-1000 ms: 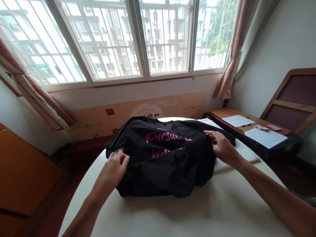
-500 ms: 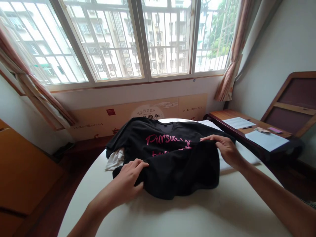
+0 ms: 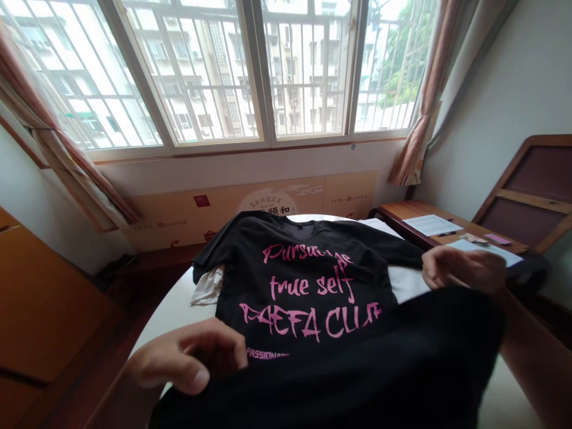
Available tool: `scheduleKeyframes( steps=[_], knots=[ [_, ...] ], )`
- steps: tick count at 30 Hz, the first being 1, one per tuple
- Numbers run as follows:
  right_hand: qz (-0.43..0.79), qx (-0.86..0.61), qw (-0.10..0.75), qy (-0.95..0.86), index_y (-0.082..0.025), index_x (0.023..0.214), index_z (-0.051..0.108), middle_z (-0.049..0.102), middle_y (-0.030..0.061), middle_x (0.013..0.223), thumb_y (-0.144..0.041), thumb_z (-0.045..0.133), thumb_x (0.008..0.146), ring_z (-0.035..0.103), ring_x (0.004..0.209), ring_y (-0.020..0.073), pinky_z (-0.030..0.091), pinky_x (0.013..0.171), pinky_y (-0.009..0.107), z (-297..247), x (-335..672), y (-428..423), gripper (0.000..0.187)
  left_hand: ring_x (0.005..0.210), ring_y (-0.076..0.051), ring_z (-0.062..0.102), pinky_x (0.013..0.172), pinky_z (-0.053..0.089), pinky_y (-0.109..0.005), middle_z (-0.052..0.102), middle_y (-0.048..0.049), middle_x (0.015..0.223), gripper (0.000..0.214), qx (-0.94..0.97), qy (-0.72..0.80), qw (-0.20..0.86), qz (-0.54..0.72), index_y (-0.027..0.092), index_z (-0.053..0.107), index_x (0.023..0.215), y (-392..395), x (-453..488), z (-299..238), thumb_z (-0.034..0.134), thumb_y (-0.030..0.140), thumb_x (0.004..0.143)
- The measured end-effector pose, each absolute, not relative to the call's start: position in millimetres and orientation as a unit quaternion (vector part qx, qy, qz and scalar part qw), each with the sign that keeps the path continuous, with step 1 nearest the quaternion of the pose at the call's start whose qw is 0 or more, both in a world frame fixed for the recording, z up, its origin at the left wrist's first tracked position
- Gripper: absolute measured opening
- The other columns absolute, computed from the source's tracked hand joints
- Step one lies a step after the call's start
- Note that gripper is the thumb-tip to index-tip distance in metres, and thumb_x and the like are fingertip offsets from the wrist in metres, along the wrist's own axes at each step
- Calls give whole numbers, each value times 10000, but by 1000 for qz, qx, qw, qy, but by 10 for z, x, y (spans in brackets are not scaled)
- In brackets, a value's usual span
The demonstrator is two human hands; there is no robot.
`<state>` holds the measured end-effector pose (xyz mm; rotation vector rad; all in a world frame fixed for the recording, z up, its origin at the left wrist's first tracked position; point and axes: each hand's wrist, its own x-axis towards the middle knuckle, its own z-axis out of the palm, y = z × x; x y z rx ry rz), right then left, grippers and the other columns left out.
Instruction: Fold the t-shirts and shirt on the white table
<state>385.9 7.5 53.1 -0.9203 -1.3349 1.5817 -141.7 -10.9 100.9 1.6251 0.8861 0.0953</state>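
A black T-shirt (image 3: 308,280) with pink lettering lies stretched over the round white table (image 3: 165,304), its collar at the far side. My left hand (image 3: 187,360) grips the shirt's hem at the lower left, fingers curled round the cloth. My right hand (image 3: 460,268) grips the hem at the right, raised above the table. The hem is lifted toward me and hides the near part of the table. A white garment (image 3: 208,286) pokes out from under the shirt's left sleeve.
A wooden side table (image 3: 415,210) at the right carries sheets of paper (image 3: 431,224) and small cards. A wooden chair back (image 3: 531,190) leans against the right wall. Cardboard panels (image 3: 232,205) stand under the barred window. An orange-brown cabinet (image 3: 40,304) is at the left.
Both hands pulled the shirt's bunched lower half toward me and lifted the hem. The shirt now lies spread out, with all the pink lettering uncovered.
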Motion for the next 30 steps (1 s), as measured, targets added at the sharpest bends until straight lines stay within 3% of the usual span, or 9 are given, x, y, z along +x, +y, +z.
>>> scheduleKeyframes(
  steps=[2,6,10,13,17,21,25,27,30],
  knots=[
    [631,-370,347,-587,-189,942,773,437,-10,323,-791,596,723,365,289,150,282,416,288,487,3846,88,664,740,-278,705,663,547,-354,787,-118,913,674,673,315,669,-26,169,747,1070,-93,-1437,1025,752,687,639],
    [581,-435,298,-620,-150,1221,714,711,54,602,-705,654,857,464,389,126,311,434,257,378,3627,271,666,818,-236,744,694,560,-310,795,-140,1121,633,663,302,685,-6,194,684,1174,76,-1436,909,777,669,766],
    [409,-526,392,-634,-155,1108,717,765,73,774,-664,682,896,581,529,148,446,523,280,242,3468,479,553,627,-153,701,570,519,-240,815,-94,991,529,660,384,644,-39,203,664,1097,226,-1467,647,758,647,826],
    [273,-572,399,-662,-186,1073,736,786,83,867,-636,696,881,697,723,226,553,686,361,110,3521,580,491,526,-156,669,503,501,-241,806,-68,848,507,635,415,642,-108,199,649,998,246,-1458,503,783,643,793],
    [124,-625,310,-706,-219,1093,743,753,36,803,-577,712,847,687,717,247,515,687,375,-54,3676,645,435,478,-165,655,464,468,-235,778,-45,741,485,622,404,650,-165,198,634,917,233,-1391,456,801,631,775],
    [126,-653,273,-695,-175,1171,688,717,24,715,-450,602,914,694,712,255,504,712,373,-161,3767,707,386,484,-181,675,483,483,-245,774,-46,713,455,624,398,649,-176,199,613,907,243,-1364,467,790,606,809],
    [14,-694,325,-642,-122,1374,586,766,140,1041,-293,511,918,704,1024,334,514,918,455,-242,3836,798,493,481,-164,661,474,478,-235,780,-49,729,503,621,408,649,-164,199,604,895,247,-1360,466,802,647,779],
    [-62,-733,319,-598,-108,1438,554,714,210,1258,-326,512,935,631,1195,413,483,990,547,-284,3886,844,551,474,-152,649,454,454,-221,784,-53,742,520,621,411,648,-162,197,598,886,242,-1349,470,803,661,772],
    [-73,-784,277,-551,-103,1466,545,695,241,1290,-465,529,964,571,1250,484,461,991,644,-337,3961,907,620,470,-149,640,447,454,-222,785,-53,743,528,621,418,643,-163,199,585,883,232,-1328,491,802,667,767]
  ],
)
